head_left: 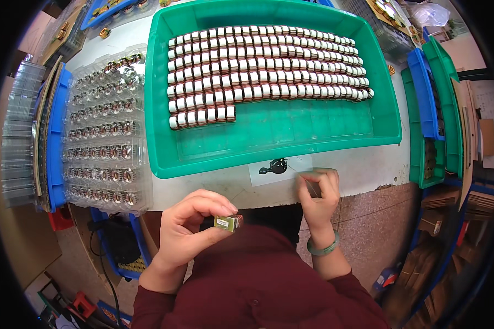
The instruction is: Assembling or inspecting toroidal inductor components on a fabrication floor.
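My left hand (pixel 189 225) pinches a small coil component (pixel 225 223) between thumb and fingertips. It has a yellow-green face with a white label, and dark reddish windings show at its right end. Over the table's front edge, my right hand (pixel 320 194) is closed in a pinch on a thin needle-like stick (pixel 294 168), its tip pointing toward a black, glossy blob (pixel 278 165). That blob lies smeared on a white sheet (pixel 256 176). Beyond my hands, a green bin (pixel 203 166) holds rows of white-topped coil components (pixel 258 63); the lowest row is short and ends at the left.
To the left, a transparent blister tray (pixel 142 186) carries rows of copper-wound ring coils beside a blue crate (pixel 56 142). Stacked blue and green bins (pixel 444 98) stand at the right. A loose ring coil (pixel 391 69) sits by the green bin's right wall. Flattened cardboard fills shelves lower right.
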Demonstrator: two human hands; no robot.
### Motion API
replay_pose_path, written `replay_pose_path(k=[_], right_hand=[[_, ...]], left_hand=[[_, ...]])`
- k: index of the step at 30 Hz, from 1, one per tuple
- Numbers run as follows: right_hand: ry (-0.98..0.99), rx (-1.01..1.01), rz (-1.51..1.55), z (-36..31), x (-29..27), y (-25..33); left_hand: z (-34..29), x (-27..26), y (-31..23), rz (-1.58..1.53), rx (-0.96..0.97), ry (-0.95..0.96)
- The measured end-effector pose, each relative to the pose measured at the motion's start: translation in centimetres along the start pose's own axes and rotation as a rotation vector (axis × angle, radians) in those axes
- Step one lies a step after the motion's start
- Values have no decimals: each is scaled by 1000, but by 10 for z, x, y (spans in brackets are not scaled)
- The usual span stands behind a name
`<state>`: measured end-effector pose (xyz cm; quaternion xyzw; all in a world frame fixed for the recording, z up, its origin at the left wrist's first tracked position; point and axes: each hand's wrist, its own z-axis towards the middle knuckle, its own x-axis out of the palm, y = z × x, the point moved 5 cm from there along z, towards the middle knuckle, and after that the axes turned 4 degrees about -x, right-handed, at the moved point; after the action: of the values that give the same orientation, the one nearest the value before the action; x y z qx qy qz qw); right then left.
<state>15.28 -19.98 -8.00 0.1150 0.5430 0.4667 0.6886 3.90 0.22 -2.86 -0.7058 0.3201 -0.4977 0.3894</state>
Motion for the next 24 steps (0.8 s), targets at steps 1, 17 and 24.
replay_pose_path(k=[1,17,24], right_hand=[[3,33,35,0,-1,-1],[149,-188,611,32,-27,93],[215,-370,608,36,-30,116]], left_hand=[[0,0,0,-1,1,0],[-5,10,-18,1,221,47],[-10,10,-27,122,358,96]])
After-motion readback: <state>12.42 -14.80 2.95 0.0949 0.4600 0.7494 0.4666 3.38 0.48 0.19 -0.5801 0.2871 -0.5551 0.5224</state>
